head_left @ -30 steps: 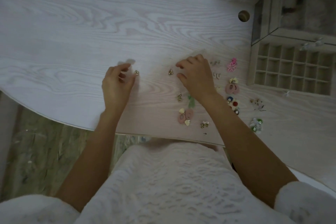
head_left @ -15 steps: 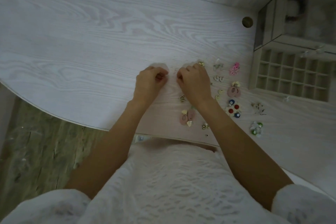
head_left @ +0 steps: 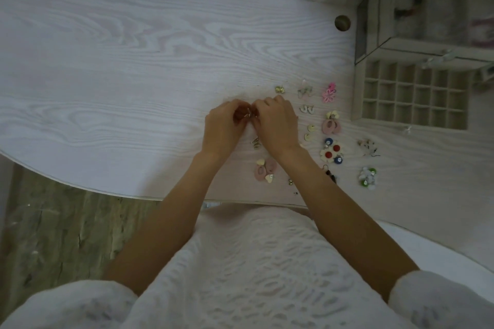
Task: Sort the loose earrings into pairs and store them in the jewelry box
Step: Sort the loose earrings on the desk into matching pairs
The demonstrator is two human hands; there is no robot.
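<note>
1. The left hand (head_left: 224, 125) and right hand (head_left: 278, 121) met fingertip to fingertip, pinching a small gold earring (head_left: 249, 114) between them.
2. Roughly paired earrings, such as the pink flower pair (head_left: 329, 92), lay on the table (head_left: 120, 61).
3. The jewelry box tray (head_left: 413, 95) compartments looked empty, so storing had apparently not begun.

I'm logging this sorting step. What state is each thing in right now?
Left hand: fingers pinched on a small gold earring.
Right hand: fingers closed at the same earring.
Jewelry box: open, visible compartments empty.
Pink flower earrings: paired, on the table.
Pink oval earrings: paired, on the table.
</note>
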